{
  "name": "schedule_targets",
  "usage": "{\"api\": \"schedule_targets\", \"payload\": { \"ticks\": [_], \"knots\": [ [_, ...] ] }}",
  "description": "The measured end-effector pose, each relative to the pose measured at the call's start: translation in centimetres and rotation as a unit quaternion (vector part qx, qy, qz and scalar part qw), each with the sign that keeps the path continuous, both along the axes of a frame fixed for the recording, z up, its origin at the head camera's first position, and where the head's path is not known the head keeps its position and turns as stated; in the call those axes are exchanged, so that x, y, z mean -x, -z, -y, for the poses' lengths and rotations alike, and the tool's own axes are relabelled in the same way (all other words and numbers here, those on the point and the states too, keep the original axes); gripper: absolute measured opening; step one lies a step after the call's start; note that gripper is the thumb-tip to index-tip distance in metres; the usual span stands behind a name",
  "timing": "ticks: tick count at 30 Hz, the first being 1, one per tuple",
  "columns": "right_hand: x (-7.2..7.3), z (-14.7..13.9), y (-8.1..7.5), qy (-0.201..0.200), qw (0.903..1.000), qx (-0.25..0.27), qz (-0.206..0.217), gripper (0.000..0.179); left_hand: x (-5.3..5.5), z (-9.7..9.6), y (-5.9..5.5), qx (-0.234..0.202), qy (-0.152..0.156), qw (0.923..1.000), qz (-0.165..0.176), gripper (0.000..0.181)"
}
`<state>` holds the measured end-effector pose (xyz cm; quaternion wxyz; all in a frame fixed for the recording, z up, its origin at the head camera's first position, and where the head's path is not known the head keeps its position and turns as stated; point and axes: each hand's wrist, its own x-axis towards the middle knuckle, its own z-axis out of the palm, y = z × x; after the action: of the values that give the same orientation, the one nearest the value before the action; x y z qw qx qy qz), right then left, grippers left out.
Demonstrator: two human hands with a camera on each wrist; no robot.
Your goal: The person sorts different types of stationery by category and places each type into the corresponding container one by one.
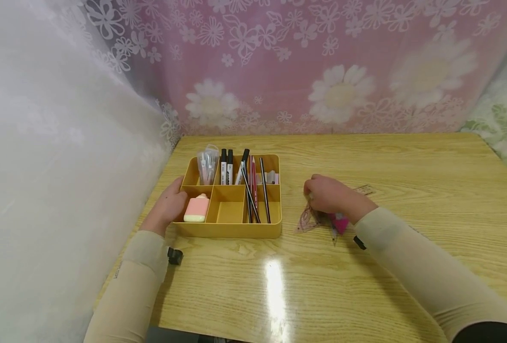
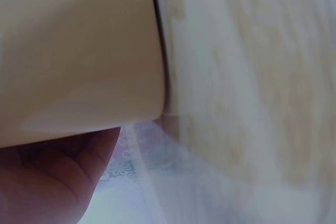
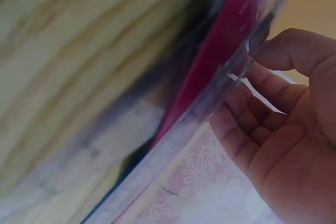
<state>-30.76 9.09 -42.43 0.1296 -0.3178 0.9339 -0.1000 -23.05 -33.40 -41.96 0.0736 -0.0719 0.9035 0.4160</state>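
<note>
A yellow divided organizer tray (image 1: 228, 230) sits on the table, my left hand (image 1: 170, 203) gripping its left side wall. In the left wrist view, the tray's smooth wall (image 2: 79, 66) hides part of the fingers. A pink correction-tape-like bottle (image 1: 197, 208) lies in the front left compartment, close to that hand. To the right of the tray, my right hand (image 1: 331, 194) pinches a clear plastic ruler set (image 1: 307, 220) between thumb and fingers. A magenta piece (image 3: 210, 61) shows within the set, and a clear ruler (image 1: 364, 189) sticks out behind the hand.
Black-capped markers (image 1: 224, 166), several pencils (image 1: 254, 183) and a clear pouch of pens (image 1: 207, 166) stand or lean in the tray's compartments. The wooden table (image 1: 433, 190) meets a pink flowered curtain (image 1: 270, 85) at the back and a white sheet (image 1: 56, 143) on the left.
</note>
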Motion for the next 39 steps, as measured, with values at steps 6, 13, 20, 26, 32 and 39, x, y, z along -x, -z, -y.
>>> {"api": "schedule_targets", "payload": {
  "ticks": [6, 13, 20, 26, 32, 39],
  "knots": [
    [0.2, 0.4, 0.1, 0.014, 0.9998, -0.005, -0.015, 0.024, 0.1, 0.0, -0.2, -0.002, -0.005, 1.0000, 0.006, 0.062],
    [0.6, 0.7, 0.2, 0.021, 0.9989, 0.018, -0.038, 0.033, 0.0, -0.1, -0.3, -0.001, -0.001, 1.0000, 0.000, 0.061],
    [0.6, 1.4, -0.7, 0.029, 0.9946, 0.084, -0.053, 0.036, 0.1, -0.1, -0.1, -0.006, 0.002, 1.0000, -0.004, 0.061],
    [0.1, 2.7, -2.4, 0.039, 0.9866, 0.150, -0.052, 0.032, 0.1, 0.0, 0.1, -0.014, 0.003, 0.9998, -0.011, 0.060],
    [-0.6, 4.2, -3.3, 0.043, 0.9774, 0.202, -0.044, 0.031, 0.1, -0.1, 0.2, -0.029, 0.001, 0.9996, -0.003, 0.060],
    [-1.2, 5.8, -3.5, 0.028, 0.9715, 0.229, -0.055, 0.029, 0.2, -0.1, 0.3, -0.020, -0.003, 0.9997, -0.011, 0.061]
  ]
}}
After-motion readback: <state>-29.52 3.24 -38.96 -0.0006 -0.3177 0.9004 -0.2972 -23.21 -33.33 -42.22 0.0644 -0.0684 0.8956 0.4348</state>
